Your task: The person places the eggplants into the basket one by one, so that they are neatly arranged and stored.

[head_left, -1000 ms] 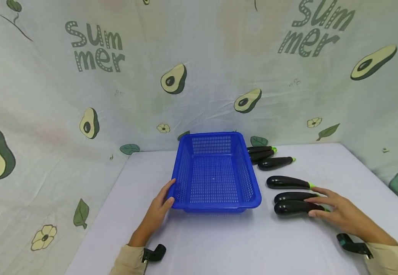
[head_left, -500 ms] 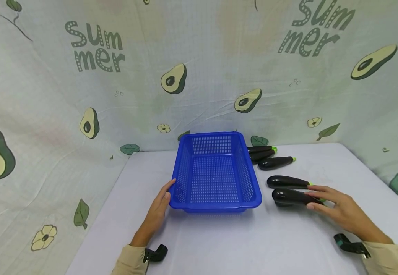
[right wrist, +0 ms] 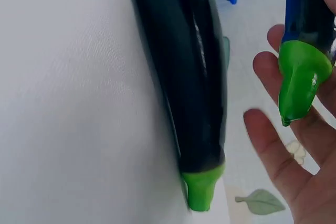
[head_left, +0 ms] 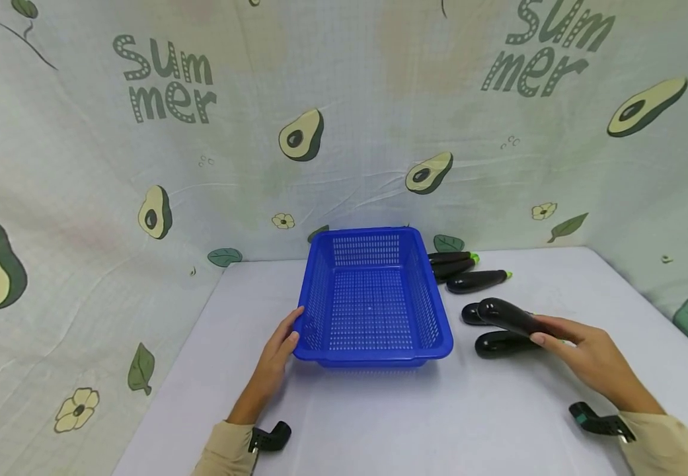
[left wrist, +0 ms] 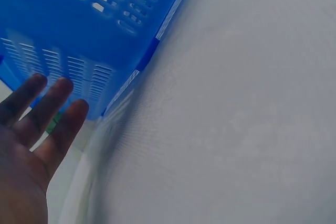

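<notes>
Head view from where I stand: the right hand [head_left: 593, 360] grips a dark eggplant [head_left: 507, 317] near its stem end, thumb on the near side, and holds it clear of the white tabletop [head_left: 373, 423], blunt end pointing up toward the blue plastic basket [head_left: 370, 359]. Below it lie two more, the near eggplant [head_left: 498, 344] and the far eggplant [head_left: 472, 314], the latter partly hidden. A strip of white surface runs between these and the basket's right rim, giving sideways room, and a broad stretch of tabletop opens in front, between the two forearms. Past the right hand, the table's right edge slants off toward the printed cloth backdrop [head_left: 355, 79]. Three eggplants [head_left: 477, 281] sit by the basket's far right corner, close to the back edge. Left hand [head_left: 272, 360] rests relaxed against the basket's near left rim; the left wrist view shows its fingers extended beside the slotted wall. Right wrist view shows the held eggplant's green cap [right wrist: 303, 72] poking out beside the fingers
</notes>
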Demonstrator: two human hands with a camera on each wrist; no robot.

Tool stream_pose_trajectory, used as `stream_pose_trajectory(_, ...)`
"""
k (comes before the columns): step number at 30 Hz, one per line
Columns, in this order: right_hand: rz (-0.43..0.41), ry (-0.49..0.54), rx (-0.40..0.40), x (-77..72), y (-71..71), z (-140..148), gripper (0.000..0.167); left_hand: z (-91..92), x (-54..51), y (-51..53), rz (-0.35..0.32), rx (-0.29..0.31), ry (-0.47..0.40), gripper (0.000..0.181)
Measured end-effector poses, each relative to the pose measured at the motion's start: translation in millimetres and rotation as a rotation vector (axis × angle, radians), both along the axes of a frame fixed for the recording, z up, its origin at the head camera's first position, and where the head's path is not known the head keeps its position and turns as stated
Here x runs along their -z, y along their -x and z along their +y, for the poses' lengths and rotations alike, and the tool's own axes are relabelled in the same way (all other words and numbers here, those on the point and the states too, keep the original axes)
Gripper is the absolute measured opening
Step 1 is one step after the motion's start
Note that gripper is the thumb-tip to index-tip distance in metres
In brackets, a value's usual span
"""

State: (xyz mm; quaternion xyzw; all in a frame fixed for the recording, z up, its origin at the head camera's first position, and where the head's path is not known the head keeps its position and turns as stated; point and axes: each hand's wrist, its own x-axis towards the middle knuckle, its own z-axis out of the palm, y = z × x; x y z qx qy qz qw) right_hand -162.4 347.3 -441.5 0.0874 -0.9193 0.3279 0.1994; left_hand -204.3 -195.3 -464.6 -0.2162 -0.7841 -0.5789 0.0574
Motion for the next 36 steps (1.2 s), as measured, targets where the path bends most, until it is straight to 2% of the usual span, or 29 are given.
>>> stream_pose_trajectory(8, -0.057, 0.066, -0.009, -2.7, 10.4, -10, 0.041, 1.1, 1.9, -1.0, -0.015, -0.008, -0.038, 0.046)
stream_pose_trajectory(13, -0.053, 0.103, -0.046, -4.0, 20.8, -22, 0.041, 0.3, 2.9, -1.7, -0.016, -0.036, -0.011, 0.047)
stream_pose_trajectory(17, -0.052, 0.109, -0.061, -8.3, 31.3, -33, 0.042, 0.7, 2.0, 0.6, -0.022, -0.056, -0.026, 0.046)
stream_pose_trajectory(21, -0.055, 0.117, -0.066, -10.7, 38.0, -37, 0.042, 2.1, 2.4, 1.7, -0.043, -0.038, -0.055, 0.046)
stream_pose_trajectory(22, -0.058, 0.119, -0.069, -11.1, 40.2, -38, 0.042, 2.9, -1.7, -0.2, -0.056, -0.033, -0.060, 0.046)
stream_pose_trajectory(24, -0.059, 0.126, -0.077, -11.3, 44.3, -39, 0.042, 2.8, -2.5, -0.3, -0.067, -0.032, -0.066, 0.046)
stream_pose_trajectory(28, -0.082, 0.135, -0.075, -12.2, 47.1, -41, 0.044, 3.4, -2.3, -3.4, -0.095, -0.032, -0.075, 0.048)
stream_pose_trajectory(29, -0.086, 0.143, -0.075, -12.7, 48.2, -42, 0.044, 2.5, 1.3, -1.6, -0.095, -0.035, -0.075, 0.048)
stream_pose_trajectory(32, -0.095, 0.186, -0.079, -15.4, 50.8, -44, 0.044, 2.7, 1.5, 0.2, -0.116, -0.040, -0.089, 0.049)
stream_pose_trajectory(36, -0.093, 0.302, -0.120, -19.2, 54.9, -47, 0.041, 4.0, 2.7, 4.6, -0.144, -0.038, -0.132, 0.049)
